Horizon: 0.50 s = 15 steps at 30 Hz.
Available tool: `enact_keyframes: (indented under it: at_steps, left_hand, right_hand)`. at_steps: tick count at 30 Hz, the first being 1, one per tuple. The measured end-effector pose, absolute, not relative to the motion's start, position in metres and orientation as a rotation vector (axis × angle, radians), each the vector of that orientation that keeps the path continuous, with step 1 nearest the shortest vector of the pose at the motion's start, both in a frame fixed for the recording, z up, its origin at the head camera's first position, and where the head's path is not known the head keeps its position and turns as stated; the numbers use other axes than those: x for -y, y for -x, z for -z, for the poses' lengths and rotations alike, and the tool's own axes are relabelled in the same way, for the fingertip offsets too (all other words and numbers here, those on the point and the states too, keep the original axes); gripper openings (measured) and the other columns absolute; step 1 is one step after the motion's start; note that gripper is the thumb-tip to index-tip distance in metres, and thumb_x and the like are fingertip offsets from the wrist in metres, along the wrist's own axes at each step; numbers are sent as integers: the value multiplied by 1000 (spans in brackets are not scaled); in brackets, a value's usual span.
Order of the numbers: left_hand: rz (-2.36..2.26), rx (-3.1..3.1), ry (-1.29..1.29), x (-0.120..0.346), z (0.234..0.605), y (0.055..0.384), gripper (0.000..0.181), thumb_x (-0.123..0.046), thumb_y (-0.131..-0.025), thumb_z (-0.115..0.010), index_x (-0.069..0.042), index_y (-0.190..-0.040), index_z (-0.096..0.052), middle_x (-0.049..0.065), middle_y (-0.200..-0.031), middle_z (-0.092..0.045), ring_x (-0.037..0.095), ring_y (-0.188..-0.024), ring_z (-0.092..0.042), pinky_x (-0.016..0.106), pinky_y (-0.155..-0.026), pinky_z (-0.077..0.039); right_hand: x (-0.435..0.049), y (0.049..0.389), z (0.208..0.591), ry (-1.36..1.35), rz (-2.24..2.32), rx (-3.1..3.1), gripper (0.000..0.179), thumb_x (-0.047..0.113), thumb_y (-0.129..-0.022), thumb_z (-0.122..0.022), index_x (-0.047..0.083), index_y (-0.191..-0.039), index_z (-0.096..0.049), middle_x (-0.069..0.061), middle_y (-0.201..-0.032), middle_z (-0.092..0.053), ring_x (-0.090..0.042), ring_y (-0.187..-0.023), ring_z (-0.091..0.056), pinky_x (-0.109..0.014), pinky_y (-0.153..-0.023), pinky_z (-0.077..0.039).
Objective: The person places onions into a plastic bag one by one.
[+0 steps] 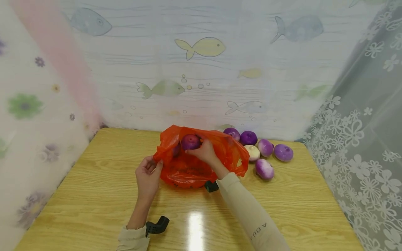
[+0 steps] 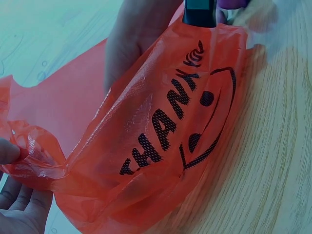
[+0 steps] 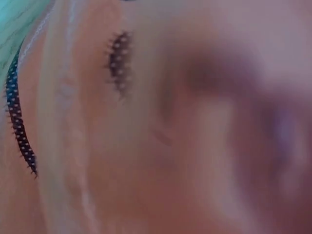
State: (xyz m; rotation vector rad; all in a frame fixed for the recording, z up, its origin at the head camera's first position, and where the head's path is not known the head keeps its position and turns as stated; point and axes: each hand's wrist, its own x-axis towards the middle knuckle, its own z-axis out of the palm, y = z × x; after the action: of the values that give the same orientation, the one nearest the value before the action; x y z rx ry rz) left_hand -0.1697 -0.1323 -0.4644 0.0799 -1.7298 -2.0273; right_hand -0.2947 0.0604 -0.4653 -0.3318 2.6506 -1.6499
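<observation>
A red plastic bag [image 1: 188, 170] lies on the table with its mouth held up and spread. Its left edge is pinched between the thumb and fingers of my left hand [image 1: 148, 176]. My right hand [image 1: 204, 151] reaches into the mouth and grips a round purple onion [image 1: 190, 142] from its right side. Another purple shape shows against the bag's inner left side, partly hidden. The left wrist view shows black "THANK YOU" print and a smile on the bag [image 2: 146, 185]. Red plastic fills most of the blurred right wrist view.
To the bag's right sit several purple onions [image 1: 283, 152], a pale one [image 1: 252, 153] and a purple-and-white one [image 1: 265, 169] nearest the front. The wooden table [image 1: 103, 195] meets a fish-print curtain [image 1: 201, 87] at the back. Black wrist cameras [image 1: 158, 226] jut from both wrists.
</observation>
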Motion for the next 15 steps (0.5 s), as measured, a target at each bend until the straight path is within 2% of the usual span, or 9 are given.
enact_keyframes:
  at_steps: [15]
  left_hand:
    - [2029,1723,-70,131,466,170,16,14,-92,-63,17,-106,-58,-6,-93,-69,4,-87,-70,16,-79,-58]
  right_hand:
    - [-57,300,467,253,1628,-2664,75,16,-77,-89,4,-142,-52,-19,-135,-59,-36,-123,-58,-47,-109,-48]
